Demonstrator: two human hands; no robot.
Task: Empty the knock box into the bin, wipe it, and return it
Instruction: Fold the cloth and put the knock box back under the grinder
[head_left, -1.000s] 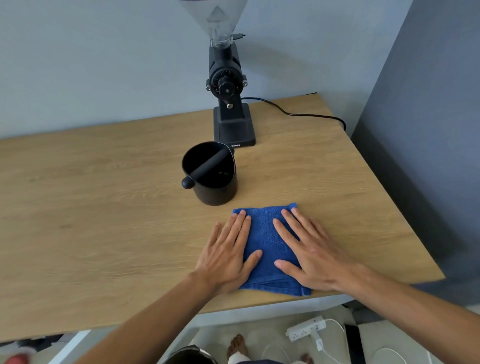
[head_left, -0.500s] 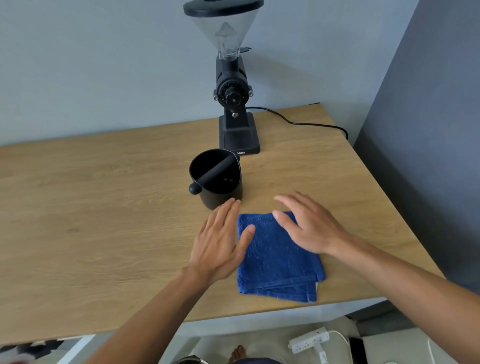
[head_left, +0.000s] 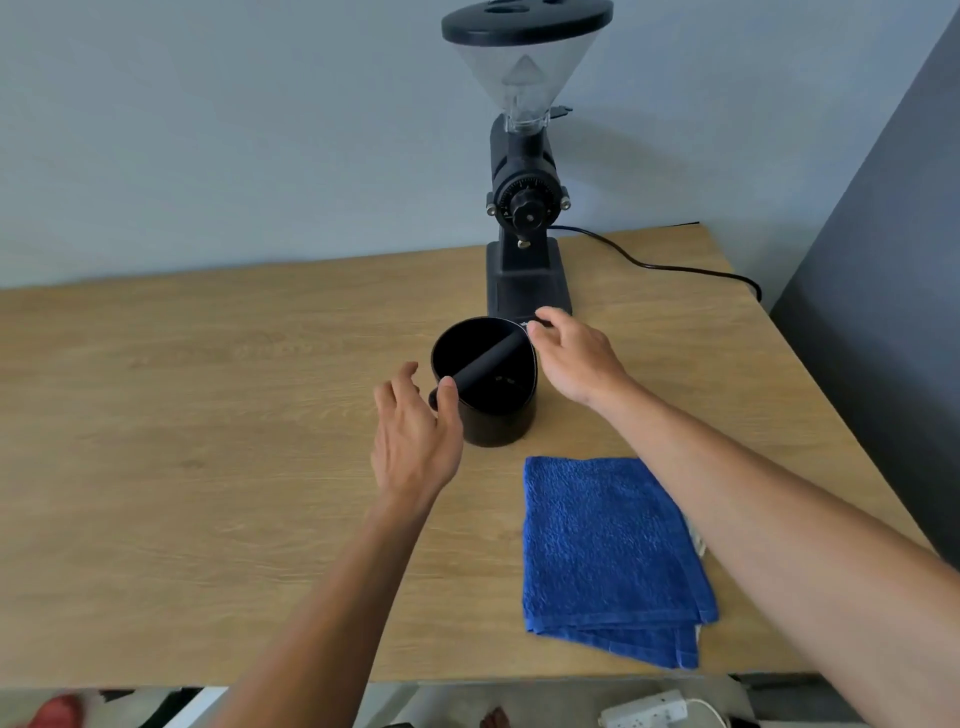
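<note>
A black round knock box (head_left: 498, 415) with a black bar across its mouth stands upright on the wooden table (head_left: 208, 467). My left hand (head_left: 415, 441) is at its left side, fingers apart, thumb touching the end of the bar. My right hand (head_left: 576, 358) hovers at the far right rim, fingers spread, not closed on anything. A folded blue cloth (head_left: 608, 556) lies flat on the table to the near right of the box, under my right forearm. No bin is in view.
A black coffee grinder (head_left: 524, 208) with a clear hopper stands just behind the knock box, its cable (head_left: 675, 267) running right along the table. A dark wall panel (head_left: 883, 260) borders the table's right edge. A white power strip (head_left: 649, 709) lies on the floor below.
Both hands have lifted off the blue cloth and moved forward to either side of the knock box. The camera view has tilted up, showing more of the grinder.
</note>
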